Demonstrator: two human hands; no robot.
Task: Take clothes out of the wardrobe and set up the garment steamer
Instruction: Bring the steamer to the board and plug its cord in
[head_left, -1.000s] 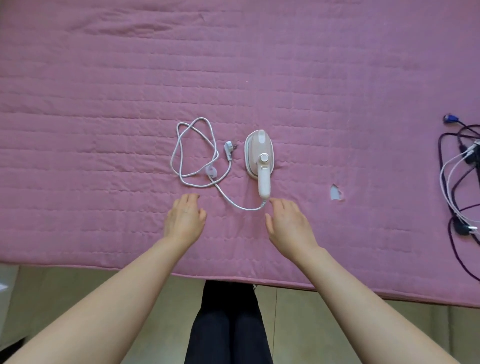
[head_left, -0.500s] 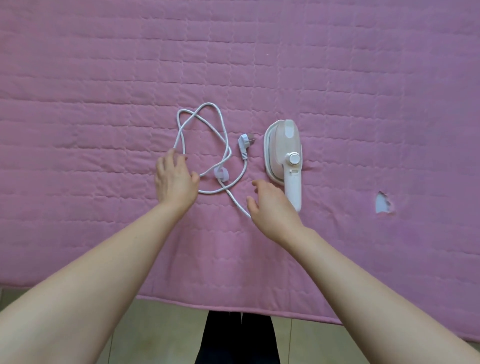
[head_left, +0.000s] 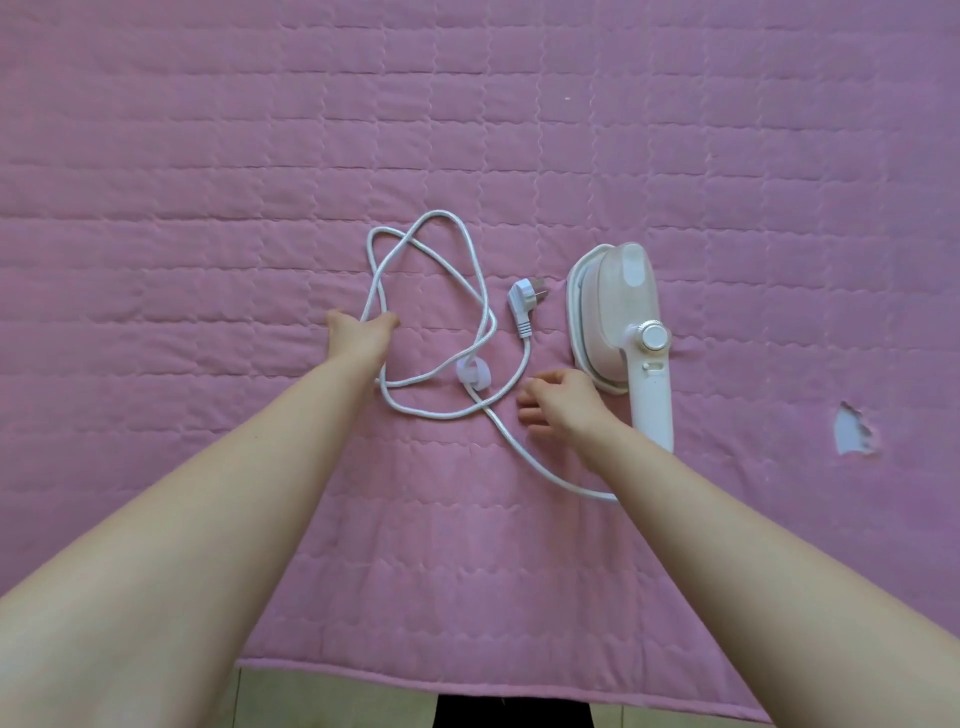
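Across the pink quilted bed cover (head_left: 208, 156), everything is lying in one loose row. Farthest left, the left hand (head_left: 361, 335) is reaching out to the left side of the white cord (head_left: 480, 291), its fingers hidden beyond the back of the hand, so I cannot tell whether they are gripping the cord or only touching it. The cord is lying in slack, crossing loops, gathered at one point by a pale cord strap (head_left: 472, 373), and its white plug (head_left: 523, 306) is resting just left of the steamer with its prongs pointing up and to the right. Below the plug, the right hand (head_left: 563, 402) is hovering over the cover with fingers loosely curled and holding nothing, just beside the steamer's lower edge. The garment steamer (head_left: 623, 322) is lying flat on the cover, right of centre: a pale pink and white body, a round white dial (head_left: 652, 338), and a white handle pointing toward the person, with the cord running out from the handle's end under the right forearm. Farther right, a small tear (head_left: 852, 428) is showing lighter material beneath the cover. No containers are showing.
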